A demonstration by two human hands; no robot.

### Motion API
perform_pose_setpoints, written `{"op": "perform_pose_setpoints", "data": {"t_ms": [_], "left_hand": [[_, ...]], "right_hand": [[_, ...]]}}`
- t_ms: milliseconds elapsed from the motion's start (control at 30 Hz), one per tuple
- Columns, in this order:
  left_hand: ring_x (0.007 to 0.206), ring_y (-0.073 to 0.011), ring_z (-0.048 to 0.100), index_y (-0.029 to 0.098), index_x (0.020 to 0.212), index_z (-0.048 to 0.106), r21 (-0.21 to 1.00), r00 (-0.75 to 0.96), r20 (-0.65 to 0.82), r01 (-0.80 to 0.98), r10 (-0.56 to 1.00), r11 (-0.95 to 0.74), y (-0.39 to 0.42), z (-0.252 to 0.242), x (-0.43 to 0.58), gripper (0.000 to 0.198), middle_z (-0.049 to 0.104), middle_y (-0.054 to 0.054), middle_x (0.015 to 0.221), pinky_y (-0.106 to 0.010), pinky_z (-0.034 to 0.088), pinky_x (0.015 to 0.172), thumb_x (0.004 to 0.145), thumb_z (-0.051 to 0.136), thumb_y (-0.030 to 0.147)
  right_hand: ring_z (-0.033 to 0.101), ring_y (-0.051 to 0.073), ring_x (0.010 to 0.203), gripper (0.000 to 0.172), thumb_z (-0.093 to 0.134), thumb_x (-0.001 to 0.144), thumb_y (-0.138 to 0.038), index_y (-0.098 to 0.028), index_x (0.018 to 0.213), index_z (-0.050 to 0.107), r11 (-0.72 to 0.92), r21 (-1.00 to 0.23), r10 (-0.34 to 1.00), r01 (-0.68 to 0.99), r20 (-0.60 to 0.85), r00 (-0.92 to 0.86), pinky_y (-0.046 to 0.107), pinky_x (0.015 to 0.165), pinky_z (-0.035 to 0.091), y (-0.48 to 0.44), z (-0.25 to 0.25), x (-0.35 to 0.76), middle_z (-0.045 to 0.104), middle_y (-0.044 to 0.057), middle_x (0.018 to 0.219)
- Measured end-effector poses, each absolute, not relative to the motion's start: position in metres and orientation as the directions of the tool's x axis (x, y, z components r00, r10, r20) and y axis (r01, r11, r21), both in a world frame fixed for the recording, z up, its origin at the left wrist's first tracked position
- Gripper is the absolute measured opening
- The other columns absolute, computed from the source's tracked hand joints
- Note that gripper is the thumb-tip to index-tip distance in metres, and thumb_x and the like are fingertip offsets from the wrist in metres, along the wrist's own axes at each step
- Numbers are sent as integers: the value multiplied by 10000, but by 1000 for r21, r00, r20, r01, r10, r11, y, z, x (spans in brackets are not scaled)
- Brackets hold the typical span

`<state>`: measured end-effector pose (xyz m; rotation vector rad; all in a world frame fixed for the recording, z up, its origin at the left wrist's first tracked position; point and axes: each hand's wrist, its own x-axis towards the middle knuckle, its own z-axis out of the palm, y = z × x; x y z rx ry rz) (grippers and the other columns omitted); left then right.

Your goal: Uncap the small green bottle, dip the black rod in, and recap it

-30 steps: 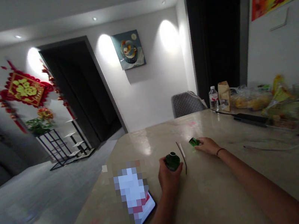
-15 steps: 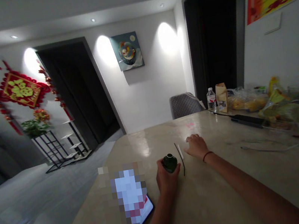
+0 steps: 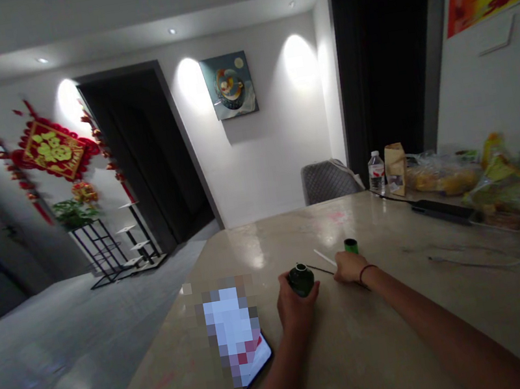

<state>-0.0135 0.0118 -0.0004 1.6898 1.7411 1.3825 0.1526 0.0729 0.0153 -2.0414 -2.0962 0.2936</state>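
Observation:
My left hand point(image 3: 293, 304) is wrapped around a small dark green bottle point(image 3: 301, 279) that stands upright on the beige table point(image 3: 363, 349), its mouth uncovered. My right hand point(image 3: 349, 267) rests on the table just right of it, fingers curled over a thin dark stick point(image 3: 320, 269) whose end pokes out to the left. A white stick point(image 3: 324, 258) lies just beyond the fingers. A small green cap point(image 3: 351, 246) stands on the table behind my right hand, apart from it.
A phone point(image 3: 257, 360) with a blurred screen lies at the table's left edge. Along the right wall side are a water bottle point(image 3: 376, 173), a paper bag point(image 3: 395, 168), bagged food point(image 3: 439, 177), a dark bar point(image 3: 443, 209) and a white cable point(image 3: 492, 259). A grey chair point(image 3: 327, 180) stands at the far end.
My right hand set the green cap down upright, then pulled back toward the bottle and closed over the dark stick. The sticks have turned to a flatter angle. My left hand kept hold of the bottle.

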Motion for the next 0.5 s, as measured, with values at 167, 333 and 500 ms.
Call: {"op": "perform_pose_setpoints", "data": {"t_ms": [167, 333, 500], "left_hand": [[778, -172, 573, 205, 981, 425, 786, -214, 388, 585, 897, -200, 12, -2, -14, 503, 598, -34, 869, -262, 420, 663, 598, 623, 464], [791, -175, 573, 203, 987, 417, 785, -215, 383, 589, 899, -193, 13, -3, -14, 515, 601, -38, 879, -264, 422, 674, 596, 627, 465], [785, -169, 577, 202, 987, 426, 797, -215, 372, 573, 903, -192, 11, -2, -13, 511, 605, -37, 882, -258, 423, 670, 595, 638, 451]], "right_hand": [[626, 165, 669, 164, 588, 601, -188, -87, 713, 653, 55, -413, 990, 909, -95, -103, 189, 521, 430, 79, 25, 158, 671, 123, 710], [486, 62, 391, 155, 509, 685, -172, -117, 760, 633, 37, -835, 974, 549, -94, -208, 151, 360, 343, 81, 39, 163, 604, 8, 533], [564, 74, 511, 150, 522, 704, -199, -117, 765, 632, 37, -998, 989, 55, 29, -142, 167, 457, 435, 75, 56, 165, 660, 58, 693]]}}
